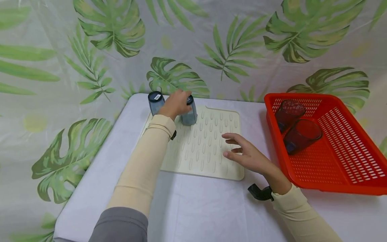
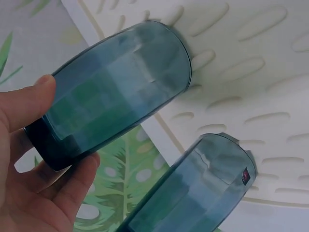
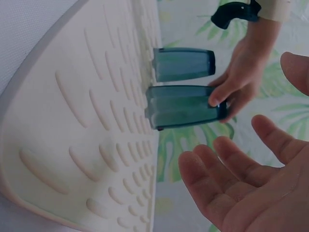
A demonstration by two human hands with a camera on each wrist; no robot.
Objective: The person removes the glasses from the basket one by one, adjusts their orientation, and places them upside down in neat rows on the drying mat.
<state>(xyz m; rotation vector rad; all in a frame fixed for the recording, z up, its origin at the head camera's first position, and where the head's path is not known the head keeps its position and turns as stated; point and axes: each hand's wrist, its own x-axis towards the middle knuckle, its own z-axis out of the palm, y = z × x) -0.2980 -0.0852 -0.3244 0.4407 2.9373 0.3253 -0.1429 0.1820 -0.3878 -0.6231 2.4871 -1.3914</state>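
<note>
Two blue-tinted drinking glasses stand upside down, dark bases up, at the far left of a cream drying mat. My left hand grips the base end of the nearer-right glass, thumb on one side and fingers on the other; its rim is at the mat, as the right wrist view shows this glass from the side. Just left of it is the second glass, with a white label on its base. My right hand hovers over the mat's right side, fingers spread and slightly bent, holding nothing.
A red plastic basket with perforated walls stands on the right. Inside it lie two more glasses, one behind the other. A white cloth covers the table, and a leaf-printed sheet hangs behind.
</note>
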